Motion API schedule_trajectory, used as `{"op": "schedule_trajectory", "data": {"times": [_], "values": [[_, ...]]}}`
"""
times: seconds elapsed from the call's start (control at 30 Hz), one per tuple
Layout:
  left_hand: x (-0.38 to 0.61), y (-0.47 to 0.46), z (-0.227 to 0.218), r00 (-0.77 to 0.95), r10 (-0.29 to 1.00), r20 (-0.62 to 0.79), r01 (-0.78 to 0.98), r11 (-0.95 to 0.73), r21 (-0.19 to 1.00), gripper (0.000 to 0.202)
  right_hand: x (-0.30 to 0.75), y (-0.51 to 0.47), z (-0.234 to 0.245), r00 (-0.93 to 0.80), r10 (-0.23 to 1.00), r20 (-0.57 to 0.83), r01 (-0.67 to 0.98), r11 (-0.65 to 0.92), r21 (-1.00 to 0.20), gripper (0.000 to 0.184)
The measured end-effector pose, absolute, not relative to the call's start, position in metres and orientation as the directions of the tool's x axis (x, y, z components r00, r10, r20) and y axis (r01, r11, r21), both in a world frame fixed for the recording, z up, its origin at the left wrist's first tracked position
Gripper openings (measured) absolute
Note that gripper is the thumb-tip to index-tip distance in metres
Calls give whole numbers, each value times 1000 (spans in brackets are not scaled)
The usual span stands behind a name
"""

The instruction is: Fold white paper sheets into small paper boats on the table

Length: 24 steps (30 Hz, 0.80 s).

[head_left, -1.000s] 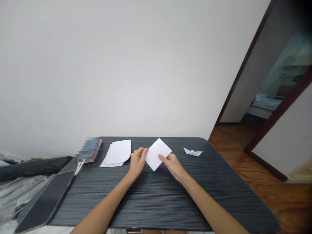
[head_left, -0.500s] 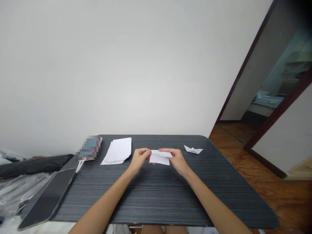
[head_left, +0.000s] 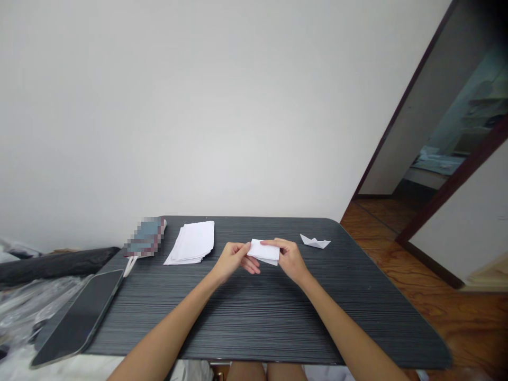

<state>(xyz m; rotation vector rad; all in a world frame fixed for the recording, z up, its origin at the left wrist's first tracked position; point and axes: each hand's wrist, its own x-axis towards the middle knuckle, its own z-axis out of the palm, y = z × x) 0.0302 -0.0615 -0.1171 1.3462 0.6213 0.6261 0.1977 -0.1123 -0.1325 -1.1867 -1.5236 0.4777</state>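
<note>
So we've got a folded white sheet (head_left: pixel 263 251) pinched between both hands just above the middle of the dark striped table (head_left: pixel 246 317). Our left hand (head_left: pixel 234 259) grips its left edge with thumb and fingertips closed on the paper, and our right hand (head_left: pixel 289 257) is clamped on the right side, fingers curled over the top edge — both holding, neither one spread open. The sheet looks doubled over on itself, lying roughly flat. Off to the left there's a stack of white paper (head_left: pixel 191 242), and further left a phone (head_left: pixel 75 319) sits face up at the table's edge. On the right, well apart from our hands, a little paper boat (head_left: pixel 315 242) rests on the tabletop.
</note>
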Motion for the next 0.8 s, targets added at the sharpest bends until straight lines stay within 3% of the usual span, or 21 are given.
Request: {"op": "schedule_trajectory", "data": {"times": [0.17, 0.5, 0.63, 0.8], "values": [[31, -59, -118, 622, 783, -3, -99, 82, 992, 43, 195, -114, -131, 93, 860, 502, 402, 429, -809, 28], [29, -57, -119, 588, 796, 143, -41, -148, 988, 31, 194, -117, -121, 102, 930, 353, 130, 339, -932, 21], [28, -57, -120, 537, 834, 127, -142, -58, 988, 30, 196, -118, -119, 68, 940, 333, 81, 328, -941, 19], [29, -58, -120, 569, 821, 47, -281, 141, 949, 37, 198, -118, -120, 48, 920, 390, 138, 381, -914, 18]]}}
